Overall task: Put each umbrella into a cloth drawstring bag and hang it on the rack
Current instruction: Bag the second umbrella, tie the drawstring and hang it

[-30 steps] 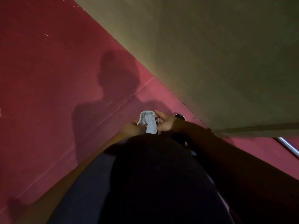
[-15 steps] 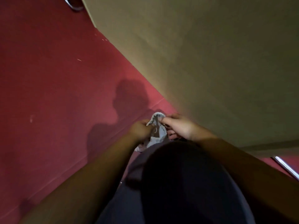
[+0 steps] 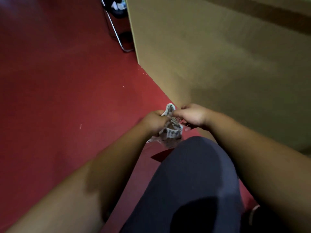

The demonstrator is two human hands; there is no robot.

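Since half a second ago the view has swung forward, bringing a chrome tube frame (image 3: 116, 34) into the top edge, and the mouth of the cloth drawstring bag (image 3: 171, 132) is pulled wider between the hands. The left hand (image 3: 155, 121) grips one side of the gathered rim and the right hand (image 3: 193, 116) pinches the other side near the cords, both clenched on fabric, probably to loosen the opening so an umbrella can slide in. The bag hangs above the red floor (image 3: 67, 98), just ahead of the person's dark-clad knee (image 3: 193, 174) and beside a tan panel (image 3: 218, 64); no umbrella or rack shows.
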